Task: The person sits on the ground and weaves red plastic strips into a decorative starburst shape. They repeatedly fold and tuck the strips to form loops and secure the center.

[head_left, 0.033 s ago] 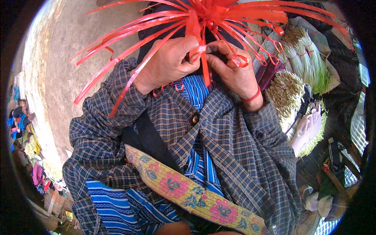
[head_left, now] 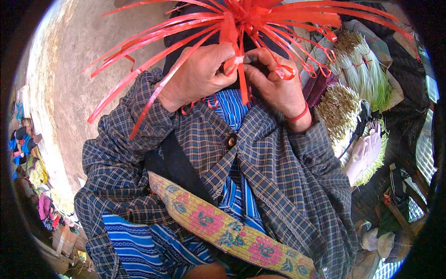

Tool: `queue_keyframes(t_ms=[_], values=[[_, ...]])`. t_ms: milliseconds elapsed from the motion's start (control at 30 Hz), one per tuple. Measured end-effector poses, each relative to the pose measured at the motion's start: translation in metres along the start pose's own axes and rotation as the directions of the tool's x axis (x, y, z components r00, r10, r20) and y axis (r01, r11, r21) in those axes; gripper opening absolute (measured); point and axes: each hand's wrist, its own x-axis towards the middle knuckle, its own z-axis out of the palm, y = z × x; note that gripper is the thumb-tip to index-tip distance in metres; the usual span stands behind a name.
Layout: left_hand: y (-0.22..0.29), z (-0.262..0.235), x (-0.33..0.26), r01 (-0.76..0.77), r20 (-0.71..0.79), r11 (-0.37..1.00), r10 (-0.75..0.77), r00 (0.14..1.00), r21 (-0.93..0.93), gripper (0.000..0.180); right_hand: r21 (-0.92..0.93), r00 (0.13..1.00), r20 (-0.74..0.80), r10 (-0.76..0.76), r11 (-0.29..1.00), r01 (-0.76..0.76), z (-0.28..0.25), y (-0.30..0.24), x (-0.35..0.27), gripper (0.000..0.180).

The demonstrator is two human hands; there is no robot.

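Observation:
A spray of shiny red plastic strips (head_left: 251,18) fans out at the top of the head view, its strands radiating to both sides. My left hand (head_left: 197,76) is closed, thumb and fingers pinching a red strip close to a small loop. Facing it, my right hand (head_left: 277,86), with a red band (head_left: 299,113) round the wrist, is closed in a pinch on the strip at the same spot. Between the fingertips a short bit of strip (head_left: 238,60) stretches across, and another end hangs down. Some curled strands lie over my right fingers. The fingertips partly hide the loop.
To the right lie bundles of white-and-green stalks (head_left: 364,65), with another bundle (head_left: 338,109) nearer me and a pale pink cloth (head_left: 364,156). A flowered yellow strap (head_left: 232,228) crosses my lap. Concrete ground (head_left: 102,69) spreads at the left, with coloured clutter (head_left: 44,204) beyond.

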Motion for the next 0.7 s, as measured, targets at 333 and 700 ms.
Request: queue_keyframes(t_ms=[333,700], values=[[-0.003,0.006,0.003,0.118,0.000,0.986,-0.119,0.993,-0.115,0.008,-0.164,0.943,-0.290,-0.166,0.979,0.122,0.004,0.011,0.004,0.016],[-0.004,-0.003,0.003,0.074,0.053,0.997,-0.073,0.996,-0.016,0.008,-0.267,0.972,-0.123,-0.201,0.950,0.163,0.001,0.007,0.005,0.018]])
